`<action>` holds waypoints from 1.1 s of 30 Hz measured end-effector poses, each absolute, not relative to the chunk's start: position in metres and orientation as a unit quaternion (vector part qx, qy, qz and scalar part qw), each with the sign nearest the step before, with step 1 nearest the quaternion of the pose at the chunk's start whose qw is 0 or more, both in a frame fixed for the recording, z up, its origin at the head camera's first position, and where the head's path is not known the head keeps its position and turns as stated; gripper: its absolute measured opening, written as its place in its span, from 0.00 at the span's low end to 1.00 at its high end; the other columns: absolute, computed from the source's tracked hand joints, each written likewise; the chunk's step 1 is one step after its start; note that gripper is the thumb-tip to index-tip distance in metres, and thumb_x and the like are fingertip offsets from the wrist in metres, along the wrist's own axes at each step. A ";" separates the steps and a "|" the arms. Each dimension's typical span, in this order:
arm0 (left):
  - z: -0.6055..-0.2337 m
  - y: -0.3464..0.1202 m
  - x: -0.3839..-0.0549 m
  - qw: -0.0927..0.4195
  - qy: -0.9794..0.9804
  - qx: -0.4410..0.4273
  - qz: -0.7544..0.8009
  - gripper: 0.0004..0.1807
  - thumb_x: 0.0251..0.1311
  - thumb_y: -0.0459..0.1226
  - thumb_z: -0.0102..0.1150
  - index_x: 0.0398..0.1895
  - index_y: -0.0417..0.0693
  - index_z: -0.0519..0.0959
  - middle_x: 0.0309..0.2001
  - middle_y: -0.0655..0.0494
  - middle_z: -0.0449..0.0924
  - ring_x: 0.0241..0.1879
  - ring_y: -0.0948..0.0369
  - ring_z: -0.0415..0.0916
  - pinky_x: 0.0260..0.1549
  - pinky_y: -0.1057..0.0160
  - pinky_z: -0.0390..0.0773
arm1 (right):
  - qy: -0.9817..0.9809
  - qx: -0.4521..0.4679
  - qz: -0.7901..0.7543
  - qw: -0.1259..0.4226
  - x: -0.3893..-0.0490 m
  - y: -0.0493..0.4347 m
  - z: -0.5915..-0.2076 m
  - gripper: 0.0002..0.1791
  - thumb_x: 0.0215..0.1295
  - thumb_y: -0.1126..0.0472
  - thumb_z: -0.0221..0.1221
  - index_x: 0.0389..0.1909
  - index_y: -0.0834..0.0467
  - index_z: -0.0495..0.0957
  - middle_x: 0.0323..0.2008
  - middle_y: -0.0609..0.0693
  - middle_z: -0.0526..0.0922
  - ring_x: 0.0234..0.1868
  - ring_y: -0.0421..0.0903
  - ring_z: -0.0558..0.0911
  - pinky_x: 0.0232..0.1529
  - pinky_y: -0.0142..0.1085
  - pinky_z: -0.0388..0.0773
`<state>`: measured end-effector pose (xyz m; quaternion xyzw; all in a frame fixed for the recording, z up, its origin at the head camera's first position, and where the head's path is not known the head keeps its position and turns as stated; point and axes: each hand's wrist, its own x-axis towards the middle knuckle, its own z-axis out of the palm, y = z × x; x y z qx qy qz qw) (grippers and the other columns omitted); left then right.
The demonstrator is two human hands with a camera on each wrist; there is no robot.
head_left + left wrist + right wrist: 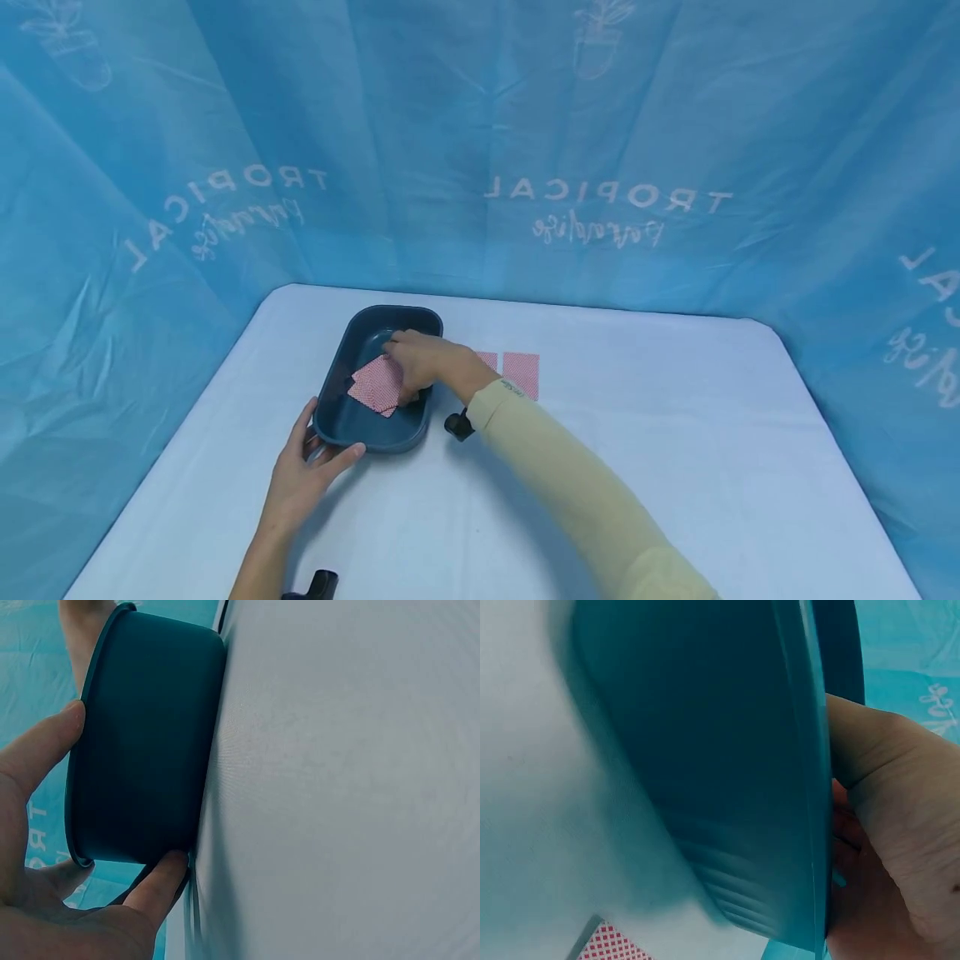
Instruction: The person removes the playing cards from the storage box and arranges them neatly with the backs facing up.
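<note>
Right wrist — bin (705, 750) cropped, fingers (846, 829) partly hidden

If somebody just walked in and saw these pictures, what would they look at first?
Probably the big blue curtain behind the table, with white "TROPICAL" writing that reads backwards. Next might come the dark blue tub, left of the middle on the white tabletop, with red-and-white cards inside. The person's right hand reaches in beside those cards, while the left hand holds the tub's near-left corner.
</note>
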<state>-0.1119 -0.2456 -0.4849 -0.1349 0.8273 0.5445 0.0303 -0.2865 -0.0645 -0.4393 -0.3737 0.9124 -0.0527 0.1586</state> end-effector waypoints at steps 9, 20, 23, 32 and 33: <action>-0.485 -0.255 -0.108 0.025 0.825 -0.122 0.552 0.56 0.52 0.51 0.70 0.77 0.68 0.41 0.70 0.38 0.54 0.64 0.42 0.63 0.53 0.49 0.71 | 0.913 -0.367 -0.024 0.177 -0.286 -0.079 -0.435 0.52 0.44 0.44 0.75 0.70 0.51 0.62 0.66 0.46 0.62 0.63 0.43 0.61 0.61 0.38 0.67; -0.489 -0.249 -0.111 0.012 0.821 -0.120 0.557 0.55 0.51 0.51 0.71 0.76 0.69 0.45 0.70 0.39 0.55 0.64 0.42 0.64 0.53 0.50 0.72 | 0.913 -0.362 -0.012 0.186 -0.282 -0.078 -0.436 0.31 0.46 0.51 0.75 0.53 0.51 0.77 0.55 0.46 0.68 0.48 0.42 0.66 0.47 0.34 0.74; -0.489 -0.247 -0.112 0.007 0.821 -0.118 0.558 0.54 0.51 0.50 0.71 0.76 0.68 0.45 0.70 0.39 0.55 0.63 0.42 0.65 0.52 0.50 0.72 | 0.914 -0.361 -0.010 0.183 -0.281 -0.076 -0.435 0.34 0.46 0.51 0.75 0.56 0.52 0.75 0.56 0.46 0.68 0.49 0.42 0.66 0.50 0.35 0.74; -0.486 -0.248 -0.111 0.016 0.818 -0.130 0.560 0.55 0.51 0.51 0.71 0.76 0.70 0.43 0.70 0.39 0.56 0.64 0.42 0.63 0.53 0.49 0.71 | 0.914 -0.367 -0.001 0.172 -0.278 -0.081 -0.430 0.39 0.44 0.51 0.76 0.60 0.53 0.72 0.57 0.46 0.68 0.50 0.42 0.66 0.52 0.34 0.74; -0.486 -0.248 -0.110 0.017 0.817 -0.131 0.561 0.56 0.51 0.51 0.71 0.76 0.70 0.43 0.70 0.39 0.56 0.64 0.42 0.63 0.54 0.49 0.71 | 0.914 -0.367 -0.002 0.173 -0.278 -0.082 -0.429 0.40 0.44 0.51 0.76 0.60 0.54 0.72 0.58 0.47 0.67 0.51 0.42 0.66 0.53 0.35 0.73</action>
